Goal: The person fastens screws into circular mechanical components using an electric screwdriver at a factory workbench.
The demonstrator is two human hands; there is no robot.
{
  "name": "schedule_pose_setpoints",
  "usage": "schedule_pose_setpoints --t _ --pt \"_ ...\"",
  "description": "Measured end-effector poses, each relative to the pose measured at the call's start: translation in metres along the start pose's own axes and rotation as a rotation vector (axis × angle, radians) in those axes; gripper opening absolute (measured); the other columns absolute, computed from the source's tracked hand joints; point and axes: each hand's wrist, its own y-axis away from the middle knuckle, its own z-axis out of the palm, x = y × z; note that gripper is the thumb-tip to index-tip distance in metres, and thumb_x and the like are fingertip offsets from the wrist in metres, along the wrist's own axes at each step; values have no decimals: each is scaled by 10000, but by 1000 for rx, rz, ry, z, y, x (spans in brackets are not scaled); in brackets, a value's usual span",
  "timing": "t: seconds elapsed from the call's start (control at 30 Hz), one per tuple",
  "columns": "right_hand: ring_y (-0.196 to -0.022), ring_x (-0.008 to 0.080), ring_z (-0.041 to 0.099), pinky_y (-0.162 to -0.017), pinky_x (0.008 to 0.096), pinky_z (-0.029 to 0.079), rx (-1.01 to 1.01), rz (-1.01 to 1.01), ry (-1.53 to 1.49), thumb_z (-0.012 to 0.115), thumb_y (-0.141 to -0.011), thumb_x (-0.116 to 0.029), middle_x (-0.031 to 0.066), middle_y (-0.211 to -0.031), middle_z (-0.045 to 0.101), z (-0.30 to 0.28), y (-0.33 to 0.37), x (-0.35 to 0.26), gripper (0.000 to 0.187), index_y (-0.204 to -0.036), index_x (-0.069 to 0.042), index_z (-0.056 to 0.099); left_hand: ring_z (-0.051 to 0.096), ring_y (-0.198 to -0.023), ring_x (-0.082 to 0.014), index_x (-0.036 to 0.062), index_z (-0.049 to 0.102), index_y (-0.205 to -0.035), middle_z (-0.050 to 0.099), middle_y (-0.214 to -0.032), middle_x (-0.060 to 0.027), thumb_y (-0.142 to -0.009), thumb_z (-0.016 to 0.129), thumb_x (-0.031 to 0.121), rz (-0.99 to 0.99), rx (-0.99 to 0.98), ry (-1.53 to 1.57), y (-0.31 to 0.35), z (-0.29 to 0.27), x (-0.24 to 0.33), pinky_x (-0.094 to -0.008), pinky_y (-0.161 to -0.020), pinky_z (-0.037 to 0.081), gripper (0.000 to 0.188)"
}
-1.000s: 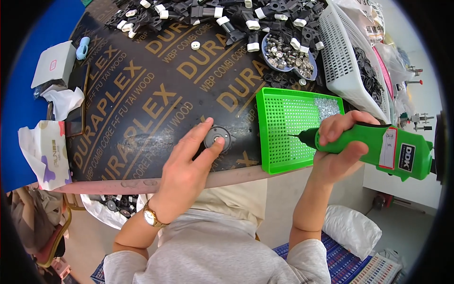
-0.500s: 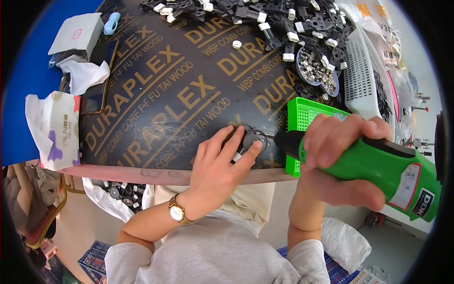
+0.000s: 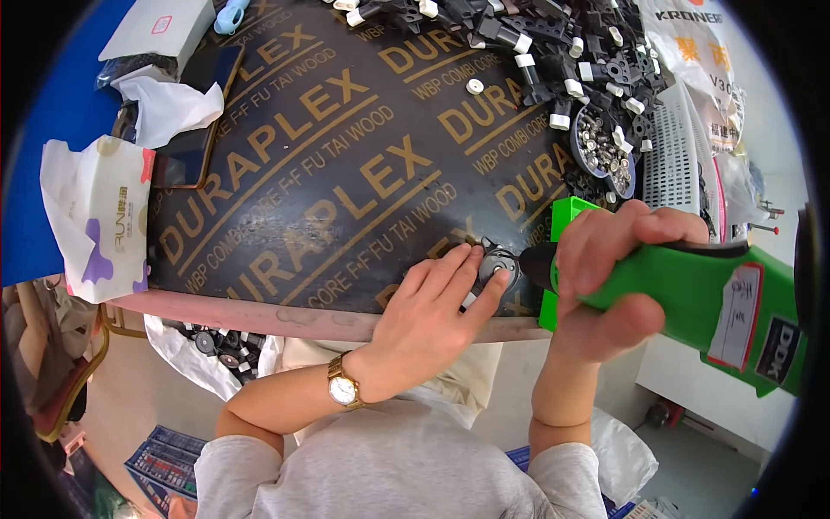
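My left hand (image 3: 432, 307) rests near the table's front edge, its fingertips and thumb pinning a small round dark part (image 3: 500, 270) with a greyish, shiny top against the surface. A white end piece shows beneath the fingers. In my right hand (image 3: 605, 281) is a green electric screwdriver (image 3: 679, 294), fingers wrapped around its body. Its black nose points left, right beside the round part; whether the tip touches it I cannot tell. Behind the tool stands a bright green perforated basket (image 3: 566, 210), mostly covered by my right hand.
Black parts with white ends (image 3: 536, 73) are heaped at the far right. Among them a round dish (image 3: 596, 147) holds small metal pieces, beside a white basket (image 3: 670, 147). A tissue pack (image 3: 108, 221), a phone (image 3: 186, 160) and a white box (image 3: 160, 30) lie at left.
The whole view has shifted, so the table's things appear farther right. My left hand still presses the round part, whose top now looks brighter. The screwdriver's nose stays close beside it.
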Motion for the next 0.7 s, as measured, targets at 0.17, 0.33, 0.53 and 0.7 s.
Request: schedule_pose_setpoints --t 0.17,0.33,0.53,0.7 --pt "-493 138 487 -466 236 424 184 -7 93 778 -725 -284 79 -625 527 22 1 0 572 -1024 5 385 537 -943 -262 106 610 -1132 555 -954 -99 -689 582 66 2 25 -12 4 1 2 -336 -763 461 446" --pt "-465 124 447 -430 236 401 254 -86 137 772 -732 -261 39 -592 466 30 2 3 531 -1022 1 413 492 -889 -265 26 563 -1158 480 -862 -102 -716 554 64 22 -27 33 5 -4 1 -336 -758 432 444" --pt "-459 130 453 -432 240 391 142 1 125 738 -763 -316 55 -605 488 7 -1 -4 549 -1079 5 424 469 -867 -247 67 578 -1145 455 -830 -82 -710 558 64 20 29 -4 4 0 2 -321 -716 417 436" --pt "-467 133 461 -434 244 387 92 -157 42 647 -790 -489 47 -608 489 -9 7 -16 635 -1122 -4 405 458 -900 -251 126 581 -1140 445 -857 -73 -714 556 63 -72 -35 -16 2 -1 11 -333 -739 401 431"
